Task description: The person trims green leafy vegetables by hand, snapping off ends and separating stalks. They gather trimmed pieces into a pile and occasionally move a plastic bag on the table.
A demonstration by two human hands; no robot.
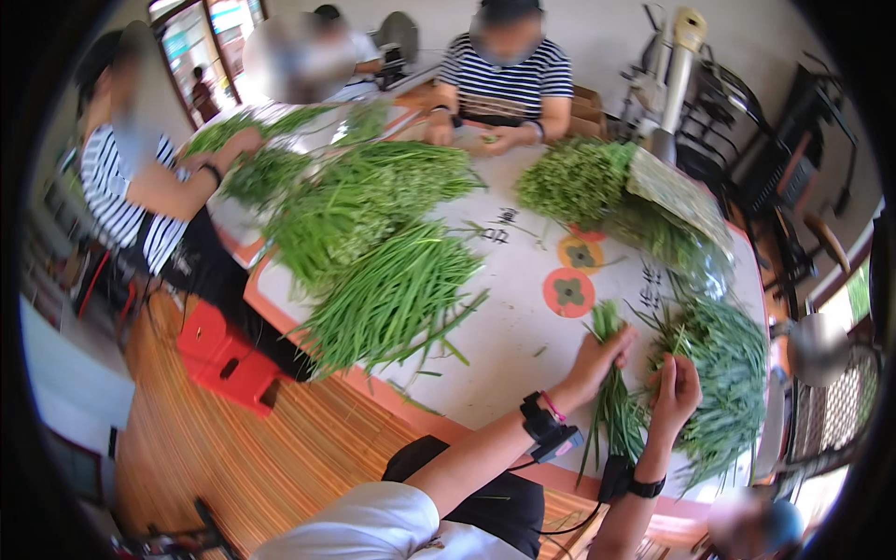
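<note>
My left hand (597, 362) is wrapped round a bunch of long green chives (616, 420), held upright over the table's near right side, tips above the fist and ends hanging below. Just right of it my right hand (676, 392) has its fingertips pinched together. A thin pale green chive stalk seems to show at those fingertips, though it blends with what lies behind. Beside and behind the right hand spreads a large loose pile of dark green chives (728, 392). Both wrists wear black bands with small devices and cables.
Big heaps of green stalks (392, 289) cover the table's left half. A budded green bundle (574, 177) and a clear plastic bag (686, 201) lie at the far right. Co-workers handle greens at the far side (504, 84) and left (140, 177). A red stool (219, 350) stands lower left.
</note>
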